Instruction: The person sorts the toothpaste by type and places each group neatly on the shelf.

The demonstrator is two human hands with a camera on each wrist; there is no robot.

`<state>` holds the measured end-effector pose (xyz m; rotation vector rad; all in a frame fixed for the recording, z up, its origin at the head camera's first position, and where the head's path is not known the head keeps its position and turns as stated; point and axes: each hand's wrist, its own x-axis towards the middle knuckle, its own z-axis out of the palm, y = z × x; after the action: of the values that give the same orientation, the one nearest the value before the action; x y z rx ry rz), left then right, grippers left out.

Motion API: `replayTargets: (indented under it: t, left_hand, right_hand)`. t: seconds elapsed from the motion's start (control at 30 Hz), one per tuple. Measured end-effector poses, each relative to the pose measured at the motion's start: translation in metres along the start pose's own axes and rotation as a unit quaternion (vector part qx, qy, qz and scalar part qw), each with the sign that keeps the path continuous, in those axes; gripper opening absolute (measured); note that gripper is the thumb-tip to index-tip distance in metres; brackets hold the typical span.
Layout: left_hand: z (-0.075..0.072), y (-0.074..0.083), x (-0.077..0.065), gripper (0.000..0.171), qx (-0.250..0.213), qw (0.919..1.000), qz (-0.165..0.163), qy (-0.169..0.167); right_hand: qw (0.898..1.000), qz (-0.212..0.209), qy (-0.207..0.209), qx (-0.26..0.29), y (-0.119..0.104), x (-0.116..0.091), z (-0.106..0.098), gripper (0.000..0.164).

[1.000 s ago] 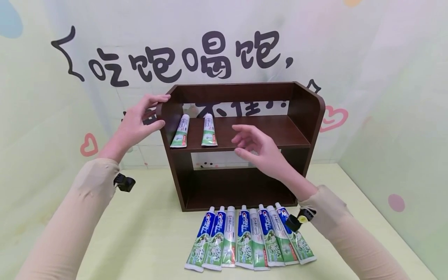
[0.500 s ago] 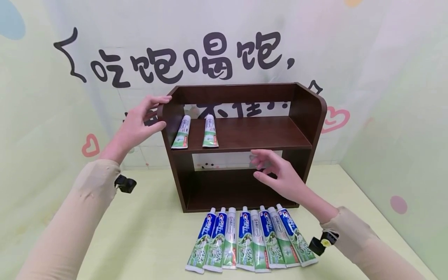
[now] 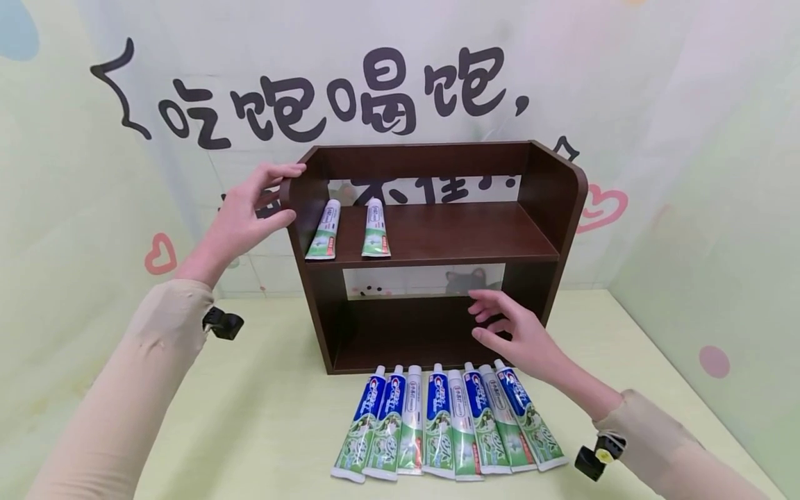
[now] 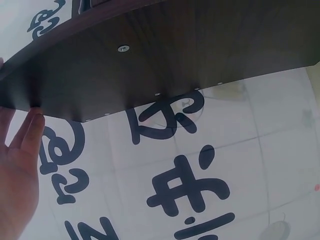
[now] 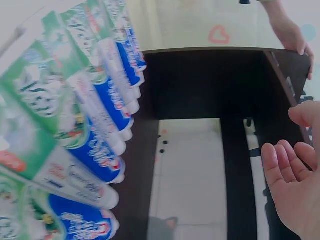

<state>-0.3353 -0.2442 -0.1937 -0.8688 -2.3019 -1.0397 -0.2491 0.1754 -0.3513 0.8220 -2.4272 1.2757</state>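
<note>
A dark brown two-tier shelf [image 3: 462,232] stands on the table in the head view. My left hand [image 3: 240,219] holds its left side panel near the top, index finger over the edge and thumb at the front. In the left wrist view, fingertips [image 4: 36,117] touch the panel's outer face. Two white-and-green toothpaste tubes lean on the upper tier, one [image 3: 323,232] at the left wall and another [image 3: 376,232] to its right. My right hand [image 3: 519,337], empty with loosely bent fingers, hovers before the lower tier, above a row of toothpaste tubes [image 3: 438,427].
The row on the pale table [image 3: 250,417] mixes blue-and-green tubes with white-and-green ones, caps toward the shelf. Behind the shelf is a printed wall sheet [image 3: 400,28] with large black characters. A side wall [image 3: 706,292] rises at the right.
My right hand has moved down and to the right, from in front of the upper tier to the lower tier. My left hand stays on the side panel.
</note>
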Motion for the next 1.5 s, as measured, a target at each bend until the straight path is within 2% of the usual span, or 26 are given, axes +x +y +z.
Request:
replayTargets:
  t: [0.53, 1.13, 1.5]
  left_hand:
    - [0.003, 0.004, 0.001, 0.052, -0.017, 0.9999, -0.002, -0.001]
    - [0.002, -0.001, 0.0, 0.052, 0.005, 1.0, -0.002, 0.005]
    - [0.0, 0.002, 0.0, 0.052, 0.008, 1.0, -0.003, 0.005]
  right_hand:
    - [0.998, 0.053, -0.014, -0.014, 0.028, -0.036, 0.007, 0.054]
    - [0.996, 0.086, -0.038, 0.004, 0.042, -0.061, 0.024, 0.056]
    - [0.989, 0.136, -0.056, -0.013, 0.045, -0.072, 0.026, 0.061]
